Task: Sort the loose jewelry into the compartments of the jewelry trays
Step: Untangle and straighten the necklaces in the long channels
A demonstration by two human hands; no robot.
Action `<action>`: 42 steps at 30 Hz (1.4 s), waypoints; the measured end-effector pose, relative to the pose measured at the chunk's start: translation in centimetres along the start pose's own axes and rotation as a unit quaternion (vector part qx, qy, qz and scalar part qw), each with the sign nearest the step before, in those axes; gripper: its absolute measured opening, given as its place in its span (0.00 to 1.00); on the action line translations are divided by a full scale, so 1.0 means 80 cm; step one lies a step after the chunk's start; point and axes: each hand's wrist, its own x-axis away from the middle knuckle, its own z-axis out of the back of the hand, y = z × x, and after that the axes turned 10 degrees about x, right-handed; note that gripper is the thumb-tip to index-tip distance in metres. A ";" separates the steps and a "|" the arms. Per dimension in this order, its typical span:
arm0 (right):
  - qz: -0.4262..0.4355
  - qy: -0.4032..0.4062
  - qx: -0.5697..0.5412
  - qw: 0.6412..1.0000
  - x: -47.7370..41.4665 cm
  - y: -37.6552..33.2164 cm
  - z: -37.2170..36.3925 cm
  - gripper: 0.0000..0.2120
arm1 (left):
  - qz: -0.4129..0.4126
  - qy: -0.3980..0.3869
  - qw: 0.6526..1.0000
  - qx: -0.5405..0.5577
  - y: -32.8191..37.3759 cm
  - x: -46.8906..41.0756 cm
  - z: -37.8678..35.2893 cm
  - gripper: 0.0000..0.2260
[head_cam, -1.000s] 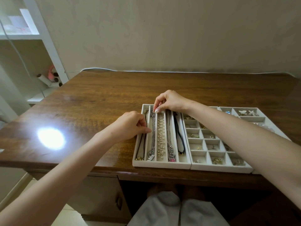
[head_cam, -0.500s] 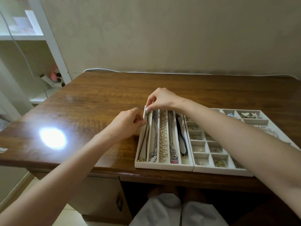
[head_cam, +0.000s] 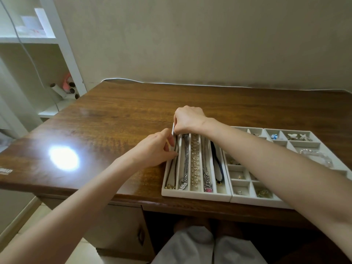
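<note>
Both arms were bare as far up as I could see. The left forearm (head_cam: 76, 197) and the right forearm (head_cam: 276, 164) were long and slim, and the wrist bone stood out on the right one. The left grip (head_cam: 154, 149) and the right grip (head_cam: 188, 121) were uncovered too, with nails too small to make out. A white, softly creased cloth garment (head_cam: 200, 246) covered the lap in two separate legs, and its far hems were lost in shadow.
</note>
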 end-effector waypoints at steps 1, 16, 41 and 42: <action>-0.003 -0.002 -0.002 1.000 -0.001 -0.001 0.000 0.09 | 0.003 -0.002 1.000 0.001 0.001 0.000 -0.001 0.11; -0.013 -0.047 -0.009 0.999 0.000 -0.004 0.007 0.06 | 0.025 -0.008 0.999 -0.035 0.001 -0.005 -0.008 0.12; 0.015 -0.095 -0.026 0.995 0.014 -0.012 0.016 0.08 | -0.008 0.048 0.999 -0.009 0.009 -0.004 0.001 0.08; 0.017 -0.092 -0.021 0.995 0.014 -0.013 0.016 0.07 | -0.008 0.027 1.000 -0.002 0.009 -0.002 0.001 0.09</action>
